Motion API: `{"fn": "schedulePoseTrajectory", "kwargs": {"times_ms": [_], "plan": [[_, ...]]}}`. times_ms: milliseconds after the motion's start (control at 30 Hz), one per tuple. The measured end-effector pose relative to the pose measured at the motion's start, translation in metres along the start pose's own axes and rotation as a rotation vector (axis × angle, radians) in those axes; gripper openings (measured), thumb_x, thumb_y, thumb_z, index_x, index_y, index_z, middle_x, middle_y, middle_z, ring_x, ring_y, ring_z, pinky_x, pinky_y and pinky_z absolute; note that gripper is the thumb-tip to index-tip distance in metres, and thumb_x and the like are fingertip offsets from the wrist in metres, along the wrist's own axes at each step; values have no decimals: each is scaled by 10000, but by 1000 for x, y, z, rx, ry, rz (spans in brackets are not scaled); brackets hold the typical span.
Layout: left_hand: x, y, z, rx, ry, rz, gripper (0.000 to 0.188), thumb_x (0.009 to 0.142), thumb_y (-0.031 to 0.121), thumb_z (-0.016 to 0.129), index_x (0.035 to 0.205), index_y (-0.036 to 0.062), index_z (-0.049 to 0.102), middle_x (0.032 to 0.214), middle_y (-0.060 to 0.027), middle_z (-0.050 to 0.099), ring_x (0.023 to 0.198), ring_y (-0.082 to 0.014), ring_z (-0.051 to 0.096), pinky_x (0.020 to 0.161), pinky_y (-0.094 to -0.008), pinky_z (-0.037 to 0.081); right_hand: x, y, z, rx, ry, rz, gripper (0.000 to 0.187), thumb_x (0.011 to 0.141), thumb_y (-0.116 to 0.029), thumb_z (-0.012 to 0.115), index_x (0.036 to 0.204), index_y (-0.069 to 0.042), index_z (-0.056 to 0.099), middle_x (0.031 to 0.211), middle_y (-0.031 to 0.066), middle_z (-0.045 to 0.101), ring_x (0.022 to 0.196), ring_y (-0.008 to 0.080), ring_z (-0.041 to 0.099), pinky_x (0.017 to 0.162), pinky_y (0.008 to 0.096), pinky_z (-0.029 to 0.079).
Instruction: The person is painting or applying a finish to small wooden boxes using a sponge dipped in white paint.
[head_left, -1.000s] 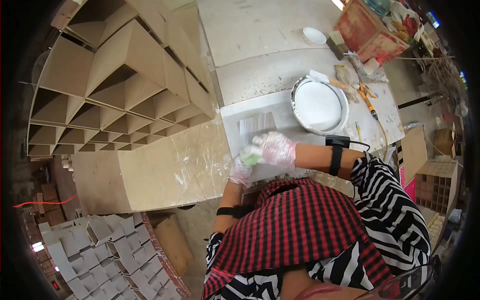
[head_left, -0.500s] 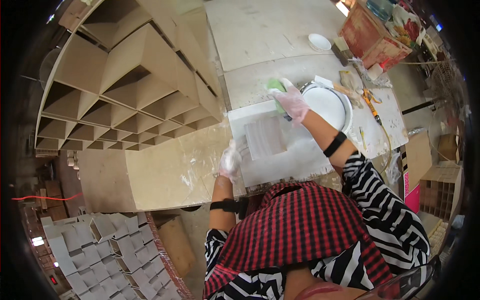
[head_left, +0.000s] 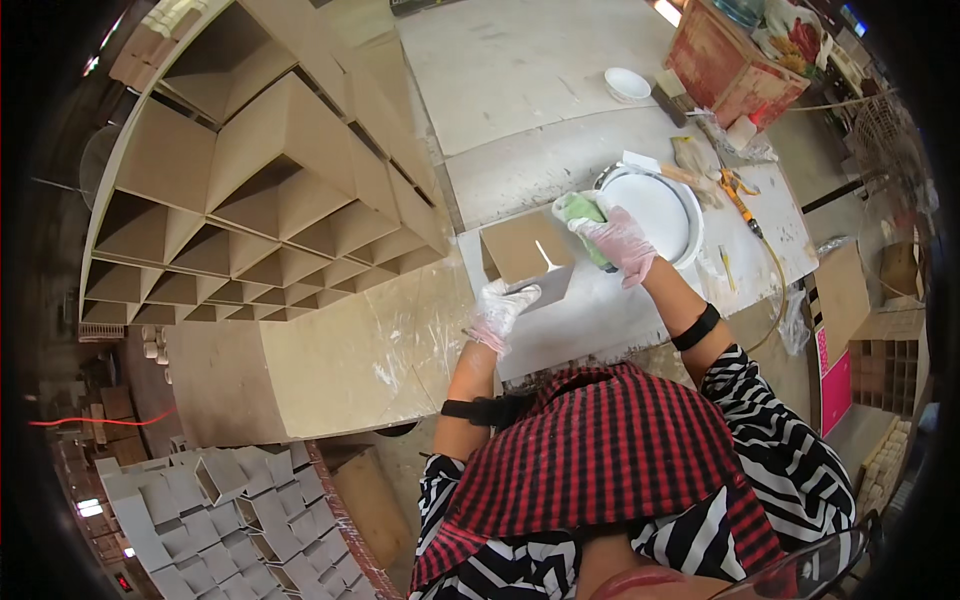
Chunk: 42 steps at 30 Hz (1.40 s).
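A small box point(head_left: 520, 246) stands on a white sheet on the worktable, its brown face up and its near side wet grey. A bright white streak runs along one corner. My left hand point(head_left: 499, 312), in a whitish stained glove, grips the box at its near left side. In my right hand point(head_left: 625, 247), gloved in pinkish white, is a bunched green cloth point(head_left: 580, 212), just right of the box. Beside that hand sits a round bucket point(head_left: 690, 240) of white liquid, with a brush point(head_left: 672, 173) lying across its rim.
A large brown compartmented shelf unit point(head_left: 280, 160) fills the left. A white bowl point(head_left: 628, 85) and a worn red box point(head_left: 735, 65) stand at the back. An orange-handled tool with a hose point(head_left: 742, 200) lies at right. Grey stacked boxes point(head_left: 230, 520) are at lower left.
The box has been turned: its grey-white face was up, now a brown one is. My left hand has moved right onto it. My right hand has shifted right and nearer with the cloth.
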<state>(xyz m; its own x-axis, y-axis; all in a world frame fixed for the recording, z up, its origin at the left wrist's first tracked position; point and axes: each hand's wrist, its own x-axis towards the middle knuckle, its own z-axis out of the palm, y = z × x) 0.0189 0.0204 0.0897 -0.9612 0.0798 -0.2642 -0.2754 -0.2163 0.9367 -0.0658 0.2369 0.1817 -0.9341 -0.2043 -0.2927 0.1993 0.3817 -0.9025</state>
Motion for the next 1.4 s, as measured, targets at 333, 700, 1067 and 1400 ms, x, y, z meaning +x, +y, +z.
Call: {"fn": "schedulePoseTrajectory", "kwargs": {"times_ms": [333,700,1067,1400], "plan": [[-19,-28,10,-473,-35,-31,278,782,-16,701,1053,-33,639,981,-60,672,867,-107,615,768,-254,519,-33,9,47,-903,-189,-520,445,799,-346,652,1198,-173,558,1030,159,587,964,303,616,828,401,497],[-15,-63,-3,-393,5,-76,240,790,-97,627,1026,-67,601,973,-120,648,857,-176,625,831,-308,537,-17,19,46,-1004,-287,-763,446,792,-382,612,1194,-197,559,1102,140,565,1015,288,589,816,396,503],[-34,-65,-11,223,46,107,259,824,30,663,1076,-20,624,1022,-105,672,932,-174,641,840,-314,525,-2,7,79,-1142,-626,-845,388,806,-319,648,1166,-226,540,1067,83,548,985,294,579,844,372,490],[-31,-86,-26,380,25,169,250,859,40,607,1104,-8,617,1141,-88,631,1009,-161,611,842,-294,517,30,43,120,-487,-557,-884,258,886,-257,533,1118,-144,545,965,143,591,967,312,587,841,413,494]]}}
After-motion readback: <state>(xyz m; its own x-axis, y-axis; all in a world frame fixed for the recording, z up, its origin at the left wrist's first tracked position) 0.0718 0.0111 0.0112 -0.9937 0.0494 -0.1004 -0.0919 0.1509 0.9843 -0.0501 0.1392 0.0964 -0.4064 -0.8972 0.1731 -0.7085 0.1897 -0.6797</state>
